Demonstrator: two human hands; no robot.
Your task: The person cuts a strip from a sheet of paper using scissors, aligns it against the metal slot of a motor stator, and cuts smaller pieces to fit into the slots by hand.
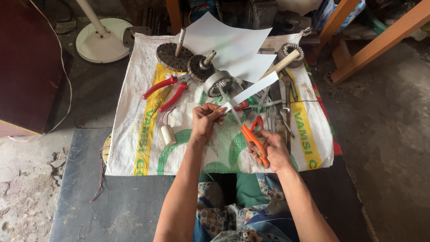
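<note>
Cutting a white strip over the sack

The left hand [205, 120] pinches the near end of the paper strip [256, 87]; the right hand [271, 150] is closed through the orange scissors [246, 130], blades at the strip. A slack grip could skew the cut or nick a fingertip.

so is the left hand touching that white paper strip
Touching. The head view shows the left hand pinching the lower end of the white paper strip between its fingertips, while the right hand holds the orange scissors against it.
</note>
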